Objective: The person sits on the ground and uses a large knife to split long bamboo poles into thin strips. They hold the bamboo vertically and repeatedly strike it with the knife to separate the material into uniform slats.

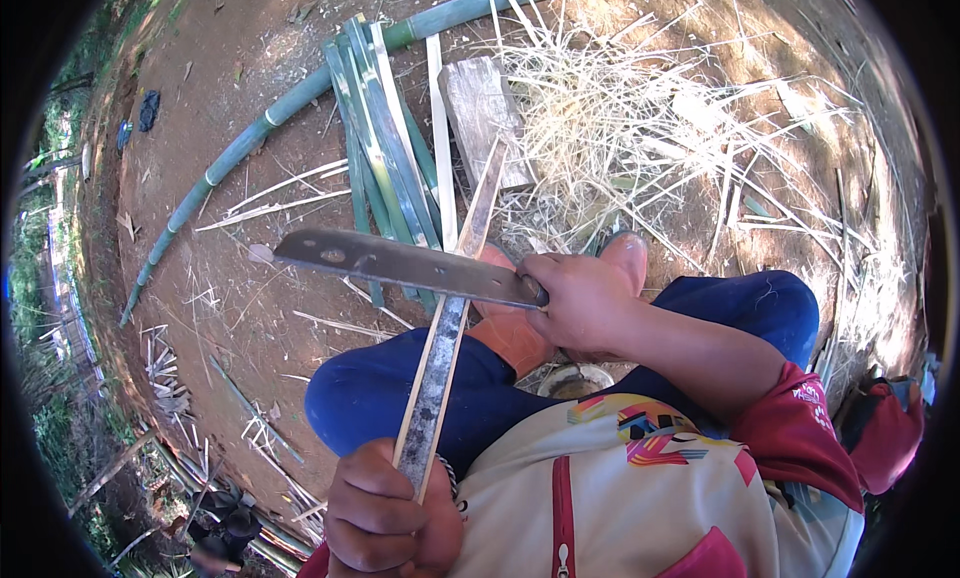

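My left hand (385, 513), low in the view, is wrapped around the near end of a bamboo strip (437, 378). The strip slants up and away over my left leg, and its far tip overlaps the wooden block (480, 108) on the ground. A machete (400, 261) lies across the strip at about its middle, its broad dark blade pointing left. My right hand (585, 298) is closed around the handle end of this machete, in front of my boots. Whether the edge bites into the strip cannot be made out.
Split green bamboo slats (375, 148) lie beyond my left leg. A long bamboo pole (240, 138) curves behind them. Pale bamboo shavings (620, 128) are heaped right of the block. A round container (575, 380) stands between my legs; a red bag (885, 433) sits far right.
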Demonstrator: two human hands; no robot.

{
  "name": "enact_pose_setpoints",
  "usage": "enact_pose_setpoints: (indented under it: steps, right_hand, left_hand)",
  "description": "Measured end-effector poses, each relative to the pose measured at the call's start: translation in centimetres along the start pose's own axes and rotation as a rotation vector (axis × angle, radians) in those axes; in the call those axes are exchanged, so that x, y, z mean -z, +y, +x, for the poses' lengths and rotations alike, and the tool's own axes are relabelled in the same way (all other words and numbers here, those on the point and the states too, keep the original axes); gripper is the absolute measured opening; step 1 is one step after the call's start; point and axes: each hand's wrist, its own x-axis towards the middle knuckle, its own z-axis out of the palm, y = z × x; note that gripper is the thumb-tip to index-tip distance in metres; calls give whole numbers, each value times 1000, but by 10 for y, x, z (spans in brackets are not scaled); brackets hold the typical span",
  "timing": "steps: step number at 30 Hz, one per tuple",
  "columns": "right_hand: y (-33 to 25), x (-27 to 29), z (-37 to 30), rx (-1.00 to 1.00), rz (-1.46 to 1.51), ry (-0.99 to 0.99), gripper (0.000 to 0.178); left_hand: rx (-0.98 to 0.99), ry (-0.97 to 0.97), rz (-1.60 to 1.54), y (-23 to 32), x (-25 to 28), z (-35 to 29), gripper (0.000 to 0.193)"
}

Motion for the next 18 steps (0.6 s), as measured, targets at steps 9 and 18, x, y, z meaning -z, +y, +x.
enact_pose_setpoints:
  steps: [9,18]
  right_hand:
    - [5,-4,2,23,56,15,28]
    - [22,-9,13,-13,48,58,24]
  left_hand:
    - [-13,-12,-50,-5,-1,2,39]
    - [-6,-21,-29,-3,1,3,39]
